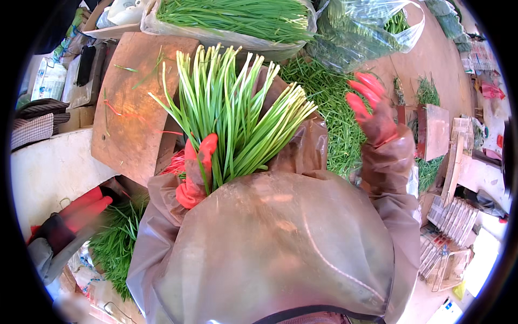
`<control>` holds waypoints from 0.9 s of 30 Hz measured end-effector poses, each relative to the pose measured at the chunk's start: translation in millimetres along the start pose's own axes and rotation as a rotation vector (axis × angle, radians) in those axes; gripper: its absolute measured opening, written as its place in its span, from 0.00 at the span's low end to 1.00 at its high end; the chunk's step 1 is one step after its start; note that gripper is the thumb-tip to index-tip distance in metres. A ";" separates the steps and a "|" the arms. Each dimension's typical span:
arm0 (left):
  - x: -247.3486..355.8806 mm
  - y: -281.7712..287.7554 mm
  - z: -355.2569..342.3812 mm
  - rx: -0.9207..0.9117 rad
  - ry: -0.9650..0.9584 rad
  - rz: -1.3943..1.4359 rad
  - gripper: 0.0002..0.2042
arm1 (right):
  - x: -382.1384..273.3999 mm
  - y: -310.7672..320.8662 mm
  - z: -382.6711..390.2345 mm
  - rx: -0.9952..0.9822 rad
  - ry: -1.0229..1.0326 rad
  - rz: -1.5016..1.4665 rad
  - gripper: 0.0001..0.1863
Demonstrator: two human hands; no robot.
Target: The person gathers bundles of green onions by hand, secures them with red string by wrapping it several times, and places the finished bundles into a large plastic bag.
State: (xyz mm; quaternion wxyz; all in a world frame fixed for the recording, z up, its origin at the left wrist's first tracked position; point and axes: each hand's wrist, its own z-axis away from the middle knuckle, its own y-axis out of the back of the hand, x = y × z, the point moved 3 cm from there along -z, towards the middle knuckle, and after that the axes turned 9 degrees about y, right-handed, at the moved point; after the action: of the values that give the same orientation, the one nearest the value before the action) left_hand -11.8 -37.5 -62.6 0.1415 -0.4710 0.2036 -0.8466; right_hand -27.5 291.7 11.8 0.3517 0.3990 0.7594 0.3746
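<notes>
A loose bunch of garlic chives (232,121) stands upright in front of my chest, its pale cut ends fanned out upward. My left hand (195,175), in a red glove, grips the bunch at its left side; the lower leaves disappear behind my brown plastic apron (270,237). My right hand (375,110), also red-gloved, is raised to the right with fingers apart and holds nothing. It is above loose green leaves (345,132) on the floor. Red ties (177,163) lie beside my left hand.
A brown board (132,108) with a red strip is at the left. Beyond it lie a plastic-lined pile of chives (232,19) and a clear bag (367,35). At the right stands a small block (433,131). Another person's red-gloved arm (81,213) shows at left near more chives (118,243).
</notes>
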 end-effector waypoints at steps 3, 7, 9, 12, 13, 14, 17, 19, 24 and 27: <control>-0.3 19.8 -5.2 0.061 -0.098 -0.263 0.13 | -73.1 -32.6 -54.6 0.023 0.053 -0.429 0.12; 10.3 -0.6 -1.3 0.106 -0.198 -0.195 0.14 | -118.4 -55.3 -79.4 0.021 -0.119 -0.438 0.16; 18.6 -8.6 3.2 0.084 -0.234 -0.217 0.15 | -130.4 -64.2 -86.0 -0.016 -0.196 -0.488 0.13; 16.2 -8.9 3.6 0.068 -0.146 -0.083 0.14 | -130.4 -87.6 -87.1 -0.027 -0.074 -0.625 0.11; 13.5 -7.5 3.4 0.061 -0.094 -0.009 0.14 | -128.9 -90.1 -86.3 0.002 -0.022 -0.608 0.10; 13.3 -6.0 3.3 0.063 -0.045 0.052 0.13 | -127.7 -91.3 -85.0 0.032 0.030 -0.590 0.10; 10.6 11.9 -0.2 0.049 -0.041 -0.075 0.12 | -116.2 -96.2 -71.1 -0.048 -0.120 -0.741 0.07; 11.5 13.4 0.1 0.118 -0.159 -0.394 0.14 | -111.3 -88.7 -67.4 -0.067 -0.092 -0.727 0.06; 25.6 -2.6 3.6 0.125 -0.601 -1.215 0.11 | -115.3 -87.7 -61.8 0.066 -0.532 -1.163 0.04; 15.0 4.9 -0.6 -0.033 -0.281 -0.721 0.15 | -114.4 -91.5 -65.9 0.062 -0.153 -0.788 0.04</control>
State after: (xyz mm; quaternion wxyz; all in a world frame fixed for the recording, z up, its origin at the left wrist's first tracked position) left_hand -19.8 -48.1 -54.2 -0.1464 -0.6259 0.0173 -0.7658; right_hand -64.1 136.5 -8.0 0.5116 0.1146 0.8369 0.1572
